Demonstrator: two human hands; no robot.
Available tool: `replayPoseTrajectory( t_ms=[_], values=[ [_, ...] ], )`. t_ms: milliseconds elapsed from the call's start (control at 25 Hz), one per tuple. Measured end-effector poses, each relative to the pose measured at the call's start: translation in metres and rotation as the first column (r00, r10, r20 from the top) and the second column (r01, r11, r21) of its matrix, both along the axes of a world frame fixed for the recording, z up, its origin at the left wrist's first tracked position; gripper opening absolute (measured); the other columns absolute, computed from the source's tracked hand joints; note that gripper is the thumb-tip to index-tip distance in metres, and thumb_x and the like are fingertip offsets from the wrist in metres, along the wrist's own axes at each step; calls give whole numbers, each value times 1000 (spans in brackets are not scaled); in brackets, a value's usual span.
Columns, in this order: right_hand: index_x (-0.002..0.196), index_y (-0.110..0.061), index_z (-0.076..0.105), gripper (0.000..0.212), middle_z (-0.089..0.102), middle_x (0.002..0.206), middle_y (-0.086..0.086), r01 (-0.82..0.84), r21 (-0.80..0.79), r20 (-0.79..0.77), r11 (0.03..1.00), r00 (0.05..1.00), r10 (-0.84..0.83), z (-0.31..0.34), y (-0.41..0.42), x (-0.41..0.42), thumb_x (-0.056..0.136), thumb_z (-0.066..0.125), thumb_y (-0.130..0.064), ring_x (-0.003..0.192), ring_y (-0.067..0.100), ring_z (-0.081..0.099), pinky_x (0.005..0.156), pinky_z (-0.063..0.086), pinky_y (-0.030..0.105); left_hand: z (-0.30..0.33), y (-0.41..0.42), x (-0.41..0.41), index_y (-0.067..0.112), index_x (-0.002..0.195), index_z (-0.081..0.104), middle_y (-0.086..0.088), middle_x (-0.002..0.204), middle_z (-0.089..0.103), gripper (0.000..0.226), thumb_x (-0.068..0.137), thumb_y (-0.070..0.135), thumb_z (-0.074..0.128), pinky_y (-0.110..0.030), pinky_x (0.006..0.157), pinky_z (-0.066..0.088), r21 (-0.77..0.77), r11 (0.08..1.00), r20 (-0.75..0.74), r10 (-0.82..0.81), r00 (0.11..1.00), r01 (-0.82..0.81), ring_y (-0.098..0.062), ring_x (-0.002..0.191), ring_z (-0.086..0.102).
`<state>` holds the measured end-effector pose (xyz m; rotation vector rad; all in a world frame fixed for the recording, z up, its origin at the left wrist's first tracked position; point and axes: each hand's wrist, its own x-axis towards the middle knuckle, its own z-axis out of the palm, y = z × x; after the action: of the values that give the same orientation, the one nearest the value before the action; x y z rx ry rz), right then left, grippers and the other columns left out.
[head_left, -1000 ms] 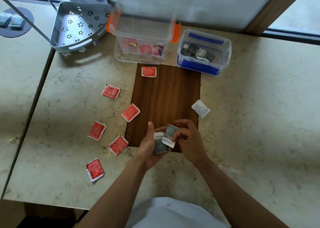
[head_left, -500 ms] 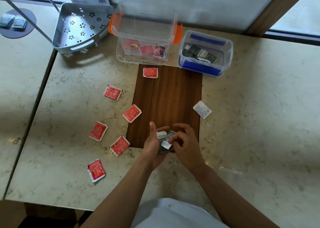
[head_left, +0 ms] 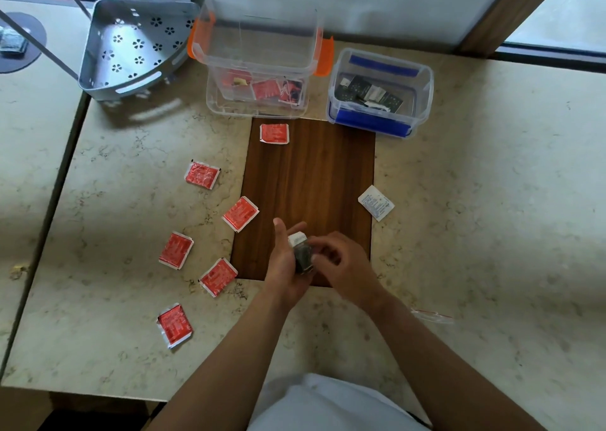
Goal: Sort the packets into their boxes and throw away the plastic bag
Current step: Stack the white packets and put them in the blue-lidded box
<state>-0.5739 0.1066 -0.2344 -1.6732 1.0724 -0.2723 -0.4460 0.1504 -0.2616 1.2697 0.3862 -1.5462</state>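
Dark packets (head_left: 302,256) held by both hands at board's (head_left: 311,175) near edge.

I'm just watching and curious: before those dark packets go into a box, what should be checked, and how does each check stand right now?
1. Dark packets gathered between left hand and right hand: ok.
2. Blue-handled box open, already holding dark packets: ok.
3. Path over the wooden board free: ok.
4. White packet collected: not ok, lies beside the board.
5. Number of packets in the stack: cannot tell.
6. Plastic bag discarded: not ok.
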Motion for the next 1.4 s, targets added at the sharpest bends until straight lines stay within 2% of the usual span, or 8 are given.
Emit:
replayPoseTrajectory(
  t_ms=[160, 280, 400, 680, 840, 1000, 1240, 1400],
  values=[
    [113, -20, 65, 24, 58, 110, -4, 445, -274, -254, 853, 821, -511, -16, -61, -19, 89, 62, -18, 106, 16, 58, 81, 42, 18, -5, 6, 9, 15, 121, 65, -11, 87, 68, 73, 75, 72, 67, -42, 79, 59, -120, 993, -85, -12, 996, 2, -22, 76, 67],
    [132, -14, 53, 49, 44, 132, 14, 354, -365, -521, 861, 688, -505, -29, -93, -31, 86, 68, -25, 119, 32, 43, 95, 42, 37, -5, 8, 10, 13, 108, 68, -10, 84, 68, 58, 79, 64, 71, -42, 78, 59, -114, 990, -81, -90, 993, 81, -22, 72, 66],
    [122, -15, 61, 45, 46, 127, 14, 263, -404, -575, 876, 672, -467, -33, -104, -35, 82, 73, -32, 117, 33, 43, 96, 41, 41, -2, 8, 8, 12, 106, 67, -11, 83, 68, 54, 82, 61, 70, -43, 77, 60, -109, 989, -96, -110, 989, 99, -25, 76, 68],
    [89, -30, 59, 18, 64, 82, -14, 421, -48, -236, 906, 876, -420, -7, -56, -22, 85, 75, -37, 69, 4, 63, 49, 43, 10, -3, 11, 2, 10, 123, 62, -16, 92, 74, 71, 81, 67, 62, -44, 80, 60, -86, 985, -17, -149, 989, 147, -31, 89, 73],
    [91, -35, 58, 21, 60, 90, -16, 230, -111, -114, 967, 963, -242, 2, 8, -4, 84, 76, -26, 77, 1, 61, 66, 47, 4, -2, 15, 1, 13, 123, 67, -23, 116, 74, 76, 83, 75, 48, -48, 87, 60, -53, 985, 16, -165, 986, 165, -36, 108, 72],
    [125, -22, 61, 37, 54, 116, -7, -69, -49, -92, 996, 994, 65, 0, 40, 0, 90, 68, -29, 101, 1, 55, 87, 47, 7, -3, 25, 6, 20, 110, 77, -17, 109, 77, 69, 83, 76, 46, -46, 80, 62, 24, 984, 54, -178, 983, 177, -33, 100, 75],
    [113, -21, 66, 23, 56, 104, -13, 66, -136, 2, 988, 998, -67, -1, 37, -17, 90, 65, -20, 91, 2, 59, 74, 51, 11, -1, 36, 7, 16, 115, 71, -17, 94, 77, 74, 82, 77, 46, -41, 71, 62, -3, 994, -37, -114, 993, 113, -28, 84, 76],
    [114, -25, 64, 27, 49, 109, -12, -4, -149, -12, 989, 1000, 2, -1, 34, -21, 88, 69, -28, 99, 1, 56, 81, 49, 8, 0, 34, 7, 18, 113, 73, -16, 96, 74, 72, 75, 78, 57, -40, 71, 61, -72, 992, -61, -105, 993, 101, -27, 83, 74]
  ],
)
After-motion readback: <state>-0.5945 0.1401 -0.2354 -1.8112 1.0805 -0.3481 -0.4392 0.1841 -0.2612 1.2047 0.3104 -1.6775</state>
